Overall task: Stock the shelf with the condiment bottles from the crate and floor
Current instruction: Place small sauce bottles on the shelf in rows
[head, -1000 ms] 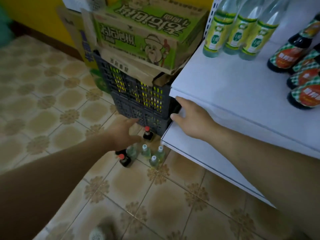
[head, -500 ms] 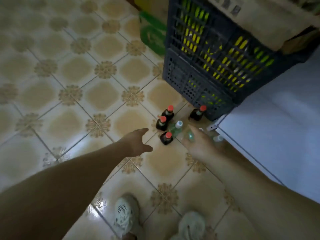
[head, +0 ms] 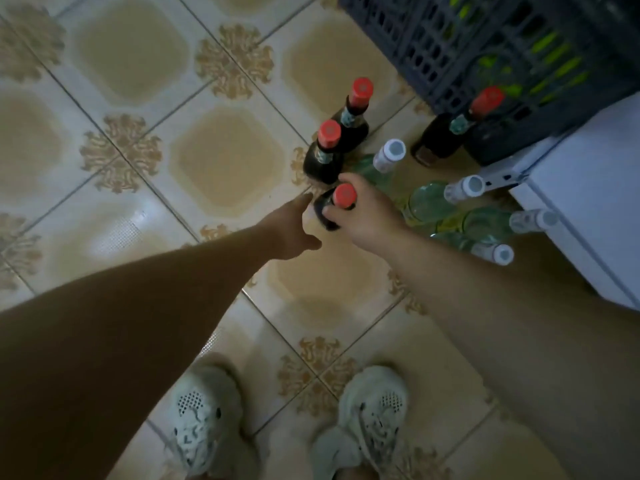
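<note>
Several bottles stand on the tiled floor. My right hand [head: 367, 216] grips the neck of the nearest dark red-capped bottle [head: 343, 196]. My left hand [head: 289, 230] reaches toward the same bottle with fingers straight, just left of it and holding nothing. Behind stand two more dark red-capped bottles [head: 327, 147] [head: 356, 109], and a third [head: 450, 133] stands by the crate. Several clear green bottles with white caps [head: 429, 202] stand to the right. The dark plastic crate [head: 433, 46] sits at the top right. The white shelf [head: 588, 188] shows at the right edge.
My two pale shoes [head: 204, 414] [head: 374, 410] stand on the patterned tiles at the bottom. Open tiled floor [head: 121, 133] stretches to the left. The white shelf's corner bracket [head: 502, 178] juts out next to the clear bottles.
The view dropped from the shelf to the floor. My right hand left the shelf edge and closed round the nearest dark bottle's neck. My left hand moved closer to that bottle.
</note>
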